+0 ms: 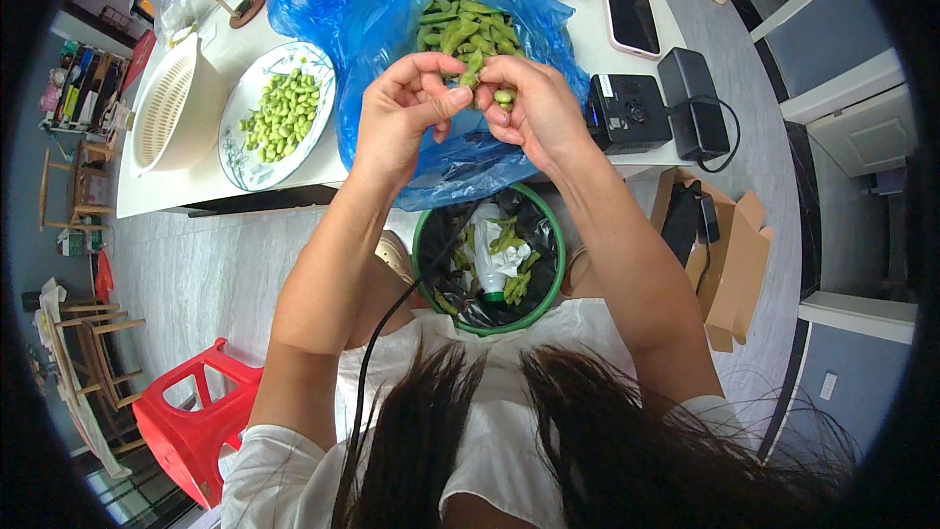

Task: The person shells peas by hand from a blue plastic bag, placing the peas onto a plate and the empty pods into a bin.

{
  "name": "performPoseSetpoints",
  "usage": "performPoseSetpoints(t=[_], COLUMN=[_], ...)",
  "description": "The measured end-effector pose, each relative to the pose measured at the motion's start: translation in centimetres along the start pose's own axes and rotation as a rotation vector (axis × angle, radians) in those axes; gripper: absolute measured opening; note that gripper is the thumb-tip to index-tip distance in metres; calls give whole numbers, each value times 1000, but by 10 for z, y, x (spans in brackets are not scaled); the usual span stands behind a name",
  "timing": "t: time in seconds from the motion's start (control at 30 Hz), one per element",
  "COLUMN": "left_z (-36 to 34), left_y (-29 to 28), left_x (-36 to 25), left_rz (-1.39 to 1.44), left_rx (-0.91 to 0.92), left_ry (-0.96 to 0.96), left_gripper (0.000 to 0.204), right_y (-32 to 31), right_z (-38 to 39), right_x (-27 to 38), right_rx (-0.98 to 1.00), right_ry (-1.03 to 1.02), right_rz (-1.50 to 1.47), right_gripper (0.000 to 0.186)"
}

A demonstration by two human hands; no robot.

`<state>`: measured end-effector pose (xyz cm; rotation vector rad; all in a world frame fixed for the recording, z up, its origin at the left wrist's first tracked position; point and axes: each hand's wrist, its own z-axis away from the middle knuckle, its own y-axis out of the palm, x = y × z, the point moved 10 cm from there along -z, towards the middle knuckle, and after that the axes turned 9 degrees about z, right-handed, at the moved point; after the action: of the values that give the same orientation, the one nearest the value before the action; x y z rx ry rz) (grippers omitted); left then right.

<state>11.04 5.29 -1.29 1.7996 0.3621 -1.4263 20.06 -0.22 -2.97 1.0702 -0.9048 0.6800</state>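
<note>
Left hand point(406, 103) and right hand point(529, 108) fingers are closed on one green pod point(477, 73), over the blue bag point(441, 152) on the counter point(196, 191)

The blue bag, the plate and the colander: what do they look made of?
Blue bag: thin glossy plastic film, crinkled and translucent. Plate: probably glazed ceramic, white and shiny with a painted pattern, though melamine is possible. Colander: apparently matte cream plastic with moulded slots.
</note>
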Motion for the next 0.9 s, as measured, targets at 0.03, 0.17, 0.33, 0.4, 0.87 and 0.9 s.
performPoseSetpoints(t=[0.03,0.17,0.33,0.4,0.87,0.9], left_z=[1,3,4,4,33,23], left_y=[2,8,9,9,48,36], left_x=[-2,-8,-15,-15,1,-1], left_rz=[-53,-212,-291,-313,-584,-636], left_rx=[12,18,46,47,502,379], left_ry=[29,102,228,232,-112,-154], left_gripper=[22,19,17,17,21,14], right_y=[1,3,8,9,-42,-45], right_z=[-1,-5,-1,-1,-8,-11], right_x=[-2,-11,-12,-12,-1,-2], right_rx=[16,75,95,110,-211,-224], right_ry=[-3,18,64,70,-39,-59], right_rz=[-22,-76,-10,-15,749,899], right_gripper=[12,12,10,10,20,21])
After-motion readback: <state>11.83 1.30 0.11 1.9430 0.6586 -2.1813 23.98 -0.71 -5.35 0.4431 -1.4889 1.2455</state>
